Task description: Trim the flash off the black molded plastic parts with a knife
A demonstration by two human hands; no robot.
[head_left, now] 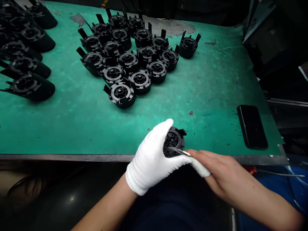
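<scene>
Your gloved left hand (152,154) grasps a black part (174,136) at the near table edge (72,157); your right hand (222,168) grips a metal blade (178,150) at its face.

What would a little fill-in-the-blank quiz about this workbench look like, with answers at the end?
1. The left hand, curled around a round black part, wears a glove coloured ____.
2. The thin-bladed tool is in the person's ____ hand (left or right).
3. The dark phone lies on a tabletop coloured ____.

Missing words: white; right; green.
</scene>
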